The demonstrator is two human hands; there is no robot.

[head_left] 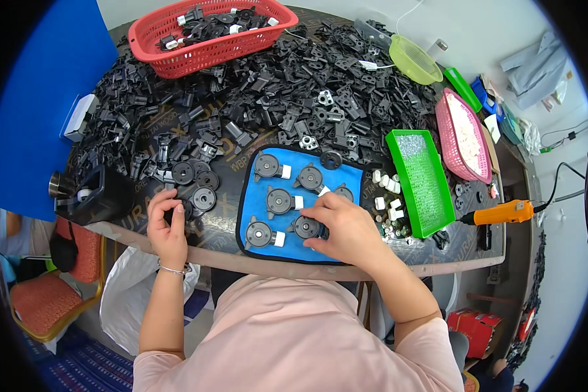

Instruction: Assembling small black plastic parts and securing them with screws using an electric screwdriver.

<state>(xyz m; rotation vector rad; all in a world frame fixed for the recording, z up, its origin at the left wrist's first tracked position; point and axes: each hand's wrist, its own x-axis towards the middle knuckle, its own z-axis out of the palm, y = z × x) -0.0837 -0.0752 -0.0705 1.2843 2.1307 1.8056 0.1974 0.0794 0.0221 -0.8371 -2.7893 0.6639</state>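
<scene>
On a blue mat lie several black round-headed plastic parts with white end pieces. My right hand reaches over the mat's front right, its thumb and fingers closed around one such black round part. Another round part shows partly behind that hand. Left of the mat, my left hand is at a group of black discs, its fingers curled beside a partly hidden disc. What lies between those fingertips is hidden.
Loose black parts are heaped across the back. Red basket stands far left; green tray and pink basket at right. White pieces lie beside the tray. An orange electric screwdriver is near the right edge, a black box at left.
</scene>
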